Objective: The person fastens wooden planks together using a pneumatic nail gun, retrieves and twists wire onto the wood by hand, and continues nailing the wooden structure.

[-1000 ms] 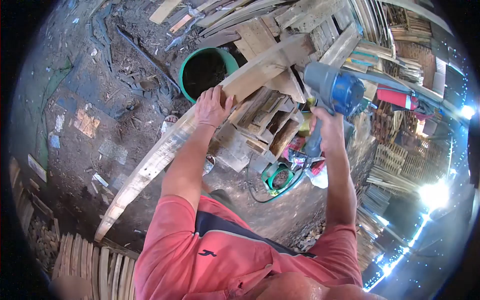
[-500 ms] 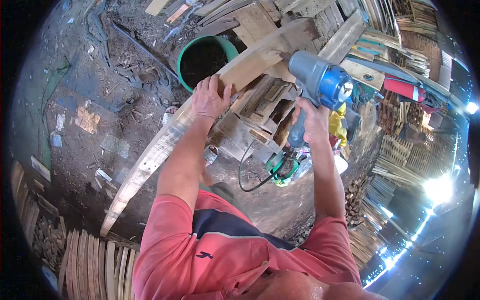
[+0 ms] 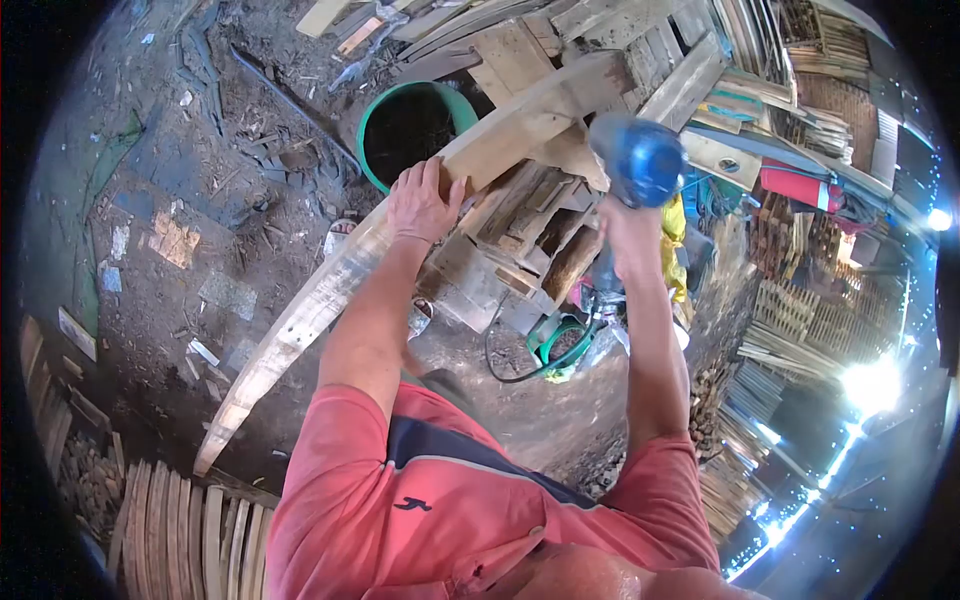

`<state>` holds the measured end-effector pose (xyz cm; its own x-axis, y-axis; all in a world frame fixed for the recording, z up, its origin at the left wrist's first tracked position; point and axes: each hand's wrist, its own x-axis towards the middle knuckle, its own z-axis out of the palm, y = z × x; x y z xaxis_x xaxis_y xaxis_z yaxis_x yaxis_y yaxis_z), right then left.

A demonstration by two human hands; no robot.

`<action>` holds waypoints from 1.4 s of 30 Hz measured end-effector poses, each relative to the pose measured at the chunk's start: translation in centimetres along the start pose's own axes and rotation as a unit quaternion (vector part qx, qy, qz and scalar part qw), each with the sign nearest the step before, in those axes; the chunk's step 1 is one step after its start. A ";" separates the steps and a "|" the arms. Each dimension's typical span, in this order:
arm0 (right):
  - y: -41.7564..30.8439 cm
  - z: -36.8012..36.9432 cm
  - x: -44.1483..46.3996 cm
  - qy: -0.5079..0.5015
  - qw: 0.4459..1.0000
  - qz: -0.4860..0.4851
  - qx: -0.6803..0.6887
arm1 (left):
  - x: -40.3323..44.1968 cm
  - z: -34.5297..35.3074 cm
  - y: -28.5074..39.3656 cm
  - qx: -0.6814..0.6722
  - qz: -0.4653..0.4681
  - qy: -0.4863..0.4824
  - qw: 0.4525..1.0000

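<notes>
A long pale plank lies diagonally across a rough wooden block stand. My left hand grips the plank near its middle, thumb on one side and fingers over the top. In my right hand is a blue and grey power tool, held by its handle and blurred by motion. The tool's head is beside the plank's upper right end; whether its tip touches wood cannot be made out. A dark hose curves below the tool.
A green bucket with dark contents stands behind the plank. A smaller green container sits below the stand. Scrap boards are heaped at the top, and slats stand at lower left. A red object is at right.
The power tool first moved left toward the plank, then slightly right, and its head has turned. My left hand has stayed on the plank.
</notes>
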<state>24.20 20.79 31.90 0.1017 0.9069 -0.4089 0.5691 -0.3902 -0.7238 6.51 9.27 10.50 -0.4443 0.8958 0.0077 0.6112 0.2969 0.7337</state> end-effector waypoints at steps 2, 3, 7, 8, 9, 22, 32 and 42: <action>1.0 -1.3 -1.9 0.027 0.999 0.009 0.043 | -0.5 0.0 -0.2 -0.002 0.009 0.003 1.000; 1.3 -2.0 -2.2 0.010 0.996 0.032 0.083 | 0.0 -0.2 0.0 -0.001 0.010 0.010 1.000; 4.4 -2.5 -4.6 0.002 0.987 0.080 0.136 | 0.0 0.0 0.1 -0.005 0.013 0.009 1.000; 4.5 -2.0 -5.5 0.014 0.982 0.084 0.167 | 0.0 0.1 0.1 -0.001 0.014 0.011 1.000; 5.3 -2.0 -6.2 0.004 0.986 0.076 0.151 | -0.1 0.2 0.1 0.001 0.010 0.009 1.000; 14.1 -3.0 -11.5 -0.057 0.987 0.126 0.077 | -0.2 1.6 0.5 0.073 0.034 0.019 0.997; 21.3 -3.1 -13.4 -0.039 0.984 0.136 0.106 | -0.5 3.1 0.1 0.129 0.072 0.060 0.987; 33.3 -6.2 -12.9 0.181 0.950 0.249 -0.055 | -1.1 3.8 0.3 0.184 0.020 0.016 0.983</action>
<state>46.92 -2.95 16.54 0.6431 0.6169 -0.4536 0.4569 -0.7846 -0.4192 9.70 9.61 8.15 -0.4315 0.9003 0.0577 0.8218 0.3659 0.4367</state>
